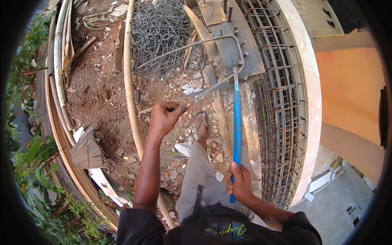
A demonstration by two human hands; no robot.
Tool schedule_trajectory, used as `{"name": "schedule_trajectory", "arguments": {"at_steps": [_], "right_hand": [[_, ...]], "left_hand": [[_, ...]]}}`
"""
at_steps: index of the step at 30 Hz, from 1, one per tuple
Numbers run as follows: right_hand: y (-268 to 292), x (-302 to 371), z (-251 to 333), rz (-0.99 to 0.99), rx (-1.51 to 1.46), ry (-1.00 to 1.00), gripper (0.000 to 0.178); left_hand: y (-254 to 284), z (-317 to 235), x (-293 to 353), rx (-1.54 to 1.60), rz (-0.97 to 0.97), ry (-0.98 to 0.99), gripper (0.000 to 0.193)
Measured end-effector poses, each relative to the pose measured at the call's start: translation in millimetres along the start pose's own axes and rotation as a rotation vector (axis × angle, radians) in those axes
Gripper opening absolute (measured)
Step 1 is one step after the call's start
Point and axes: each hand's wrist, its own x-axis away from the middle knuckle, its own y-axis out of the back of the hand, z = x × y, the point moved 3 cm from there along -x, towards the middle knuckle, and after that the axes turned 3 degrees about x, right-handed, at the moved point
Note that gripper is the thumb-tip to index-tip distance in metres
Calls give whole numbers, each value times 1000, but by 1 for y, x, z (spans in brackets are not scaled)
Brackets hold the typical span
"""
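Observation:
My left hand is closed on one end of a thin steel rod, thumb and fingers pinching it. From there the rod runs up to the right, turns back in rounded corners, and stretches to the left. In my right hand is the lower part of a blue-handled bar, likely a rebar bending lever. Its bare metal tip meets the rod near a corner. Beneath lies a dark metal plate with upright pegs, on a wooden board. The exact contact between tip, rod and pegs is too small to tell.
A heap of bent steel stirrups lies beyond my hands. Long rebar cages line the right side beside a pale wall edge. A bamboo pole and a bundle of cut rods are at left. Rubble surrounds my sandalled foot.

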Motion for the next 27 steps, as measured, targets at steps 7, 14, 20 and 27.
{"name": "schedule_trajectory", "arguments": {"at_steps": [7, 14, 20, 27], "right_hand": [[-116, -68, -51, -123, -257, 194, 49], [-110, -61, -44, -142, -213, 172, 49], [-118, -66, -50, -155, -360, 90, 43], [-132, -111, -85, -47, -456, 218, 39]], "left_hand": [[26, 26, -88, 28, 31, -239, 42], [-20, -61, -76, -349, -328, -700, 132], [-30, -71, -111, -351, -270, -760, 110], [-32, -67, -128, -321, -239, -828, 107]]}}
